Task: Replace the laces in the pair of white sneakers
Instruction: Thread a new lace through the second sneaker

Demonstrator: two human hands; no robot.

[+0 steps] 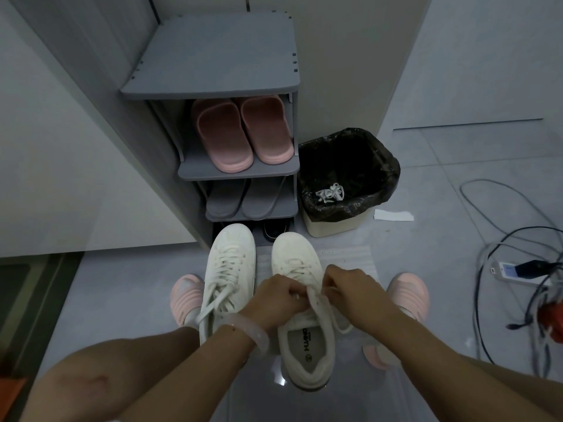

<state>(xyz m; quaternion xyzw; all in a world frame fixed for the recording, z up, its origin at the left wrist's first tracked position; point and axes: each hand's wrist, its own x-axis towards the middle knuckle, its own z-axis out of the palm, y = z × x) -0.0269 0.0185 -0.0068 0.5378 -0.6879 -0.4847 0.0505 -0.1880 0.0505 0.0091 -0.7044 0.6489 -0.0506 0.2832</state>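
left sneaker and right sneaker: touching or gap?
Apart. The head view shows a strip of grey floor between the left sneaker and the right sneaker at the toes.

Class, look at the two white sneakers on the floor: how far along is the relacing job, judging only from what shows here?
Done: the left sneaker looks fully laced, ends loose; a bundle of white laces lies in the bin. In hand: the left hand and right hand pinch lace at the top of the right sneaker, apparently finishing or tying. Left: tying both, it seems.
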